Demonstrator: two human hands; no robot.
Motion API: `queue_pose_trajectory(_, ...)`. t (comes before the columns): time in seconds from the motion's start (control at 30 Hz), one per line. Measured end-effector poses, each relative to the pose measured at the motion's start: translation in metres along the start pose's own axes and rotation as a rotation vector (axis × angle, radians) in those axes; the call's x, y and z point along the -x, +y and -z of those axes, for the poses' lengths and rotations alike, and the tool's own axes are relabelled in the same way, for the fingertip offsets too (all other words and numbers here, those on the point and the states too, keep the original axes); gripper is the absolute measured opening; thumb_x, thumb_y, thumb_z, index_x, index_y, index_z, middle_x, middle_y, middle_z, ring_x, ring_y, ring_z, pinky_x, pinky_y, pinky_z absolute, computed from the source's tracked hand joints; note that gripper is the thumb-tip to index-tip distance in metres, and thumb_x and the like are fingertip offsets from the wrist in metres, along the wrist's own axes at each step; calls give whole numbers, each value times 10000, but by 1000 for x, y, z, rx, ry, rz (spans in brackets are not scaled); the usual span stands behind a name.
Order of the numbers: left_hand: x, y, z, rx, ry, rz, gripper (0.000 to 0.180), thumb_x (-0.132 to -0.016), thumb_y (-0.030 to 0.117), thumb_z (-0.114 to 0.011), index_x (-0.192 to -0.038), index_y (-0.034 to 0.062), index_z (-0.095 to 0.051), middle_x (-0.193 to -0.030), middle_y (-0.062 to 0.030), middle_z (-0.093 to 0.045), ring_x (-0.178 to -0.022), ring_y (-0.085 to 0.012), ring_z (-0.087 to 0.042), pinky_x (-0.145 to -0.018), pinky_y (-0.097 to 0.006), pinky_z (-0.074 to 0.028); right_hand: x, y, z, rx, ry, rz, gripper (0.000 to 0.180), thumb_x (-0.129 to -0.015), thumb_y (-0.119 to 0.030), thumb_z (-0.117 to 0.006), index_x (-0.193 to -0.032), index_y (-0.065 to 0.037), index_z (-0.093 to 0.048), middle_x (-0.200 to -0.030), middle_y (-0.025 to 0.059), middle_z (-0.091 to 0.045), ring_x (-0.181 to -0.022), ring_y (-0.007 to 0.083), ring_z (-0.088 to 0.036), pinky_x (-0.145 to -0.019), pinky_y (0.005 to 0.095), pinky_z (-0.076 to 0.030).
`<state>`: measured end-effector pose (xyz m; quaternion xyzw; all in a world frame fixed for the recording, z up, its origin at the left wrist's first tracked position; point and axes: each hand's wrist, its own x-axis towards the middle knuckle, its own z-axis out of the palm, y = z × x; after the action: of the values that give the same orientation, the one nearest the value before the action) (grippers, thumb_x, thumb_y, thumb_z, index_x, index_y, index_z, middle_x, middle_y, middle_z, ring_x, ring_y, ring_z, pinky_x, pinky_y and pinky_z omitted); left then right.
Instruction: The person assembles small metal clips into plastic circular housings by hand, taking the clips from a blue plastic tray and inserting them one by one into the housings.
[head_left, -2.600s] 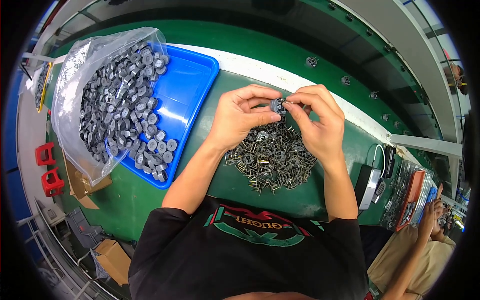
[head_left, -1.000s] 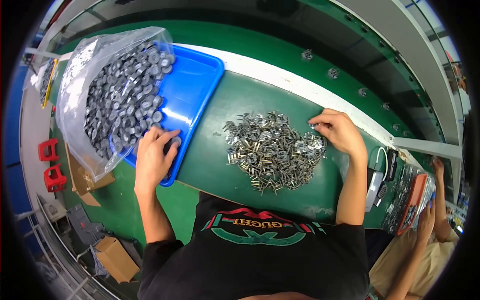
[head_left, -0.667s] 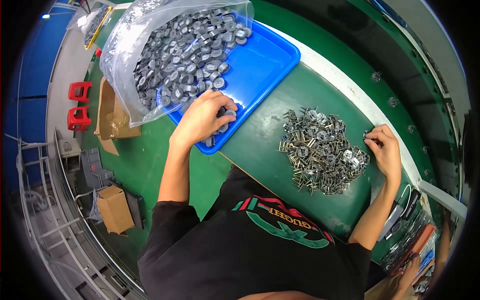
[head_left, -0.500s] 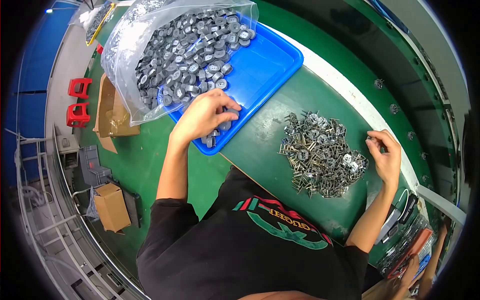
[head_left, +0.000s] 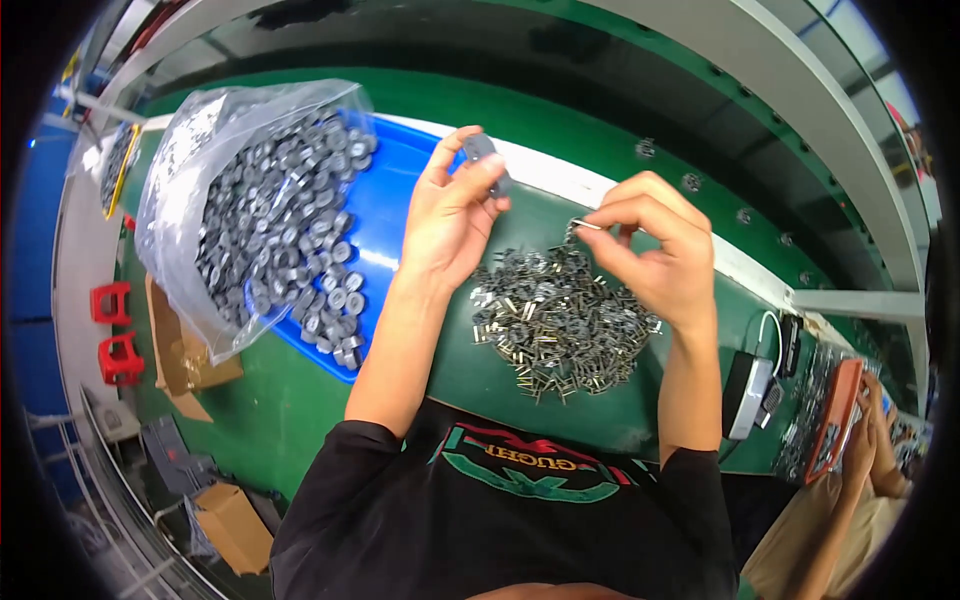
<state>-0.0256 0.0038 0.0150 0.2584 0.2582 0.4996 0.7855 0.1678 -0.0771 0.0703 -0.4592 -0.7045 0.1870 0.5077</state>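
Note:
My left hand (head_left: pixel 445 220) is raised beyond the blue tray's right side, fingers closed on a grey round plastic cap (head_left: pixel 479 148). A second grey piece (head_left: pixel 501 186) shows under the thumb, partly hidden. To its right, my right hand (head_left: pixel 655 240) pinches a small pin insert (head_left: pixel 578 226) with metal prongs between thumb and forefinger. Below both hands, a pile of similar pin inserts (head_left: pixel 570 325) lies on the green table (head_left: pixel 450 370). On the left, the blue tray (head_left: pixel 385 228) bears a clear plastic bag (head_left: pixel 170 200) with many grey caps (head_left: pixel 290 215) spilling out.
A white rail edge (head_left: pixel 560 182) runs behind the table, with several inserts on the green strip (head_left: pixel 600 130) past it. A white device with a cable (head_left: pixel 745 395) lies at right. Beside it, a co-worker's hands (head_left: pixel 868 430) are near a red-brown tray (head_left: pixel 835 420).
My left hand has risen from the tray's near corner with grey caps. My right hand has moved left above the pile, holding an insert. The view has shifted, so the tray appears farther left.

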Motion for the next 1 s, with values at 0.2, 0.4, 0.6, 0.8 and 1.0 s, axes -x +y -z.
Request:
queue_pose_trajectory(0.2, -1, -16, -27, -7, -204, 201, 431, -929, 36, -588, -1344, 8, -475, -1036, -108, -648, -942, -257, -686, -759, -318, -606, 6, 10, 14, 17, 112, -35, 193, -697, 74, -732, -854, -18, -667, -834, 56, -651, -707, 125, -633, -499, 226, -469)
queue_pose_trajectory(0.4, 1, -26, -19, -139, -252, 287, 345, -971, 125, -562, -1274, -39, -544, -1122, -164, -648, -922, -281, -702, -745, -277, -617, 4, 14, 13, 214, 79, 13, 186, -714, 61, -732, -873, -16, -673, -837, 58, -645, -688, 164, -630, -515, 261, -494)
queue_pose_trajectory(0.6, 10, -23, -21, -194, -264, 292, 342, -949, 86, -590, -1261, -51, -564, -1117, -156, -654, -897, -263, -707, -752, -271, -609, 3, 18, 9, 393, 24, 151, 244, -662, 73, -728, -884, -20, -684, -831, 60, -630, -707, 222, -603, -578, 322, -501)
queue_pose_trajectory(0.8, 13, -18, -19, -279, -266, 284, 312, -915, 26, -626, -1213, -65, -603, -1042, -162, -678, -860, -237, -712, -765, -272, -601, 1, 12, 11, 405, -33, 186, 244, -655, 87, -727, -870, -22, -691, -799, 58, -626, -700, 220, -602, -577, 325, -493)
queue_pose_trajectory(1.0, 13, -17, -18, -347, -253, 261, 283, -919, 36, -624, -1179, -76, -621, -981, -164, -693, -835, -217, -715, -756, -270, -597, 4, 15, 4, 335, -56, 142, 234, -653, 74, -735, -862, -19, -685, -787, 62, -620, -699, 226, -604, -580, 332, -486)
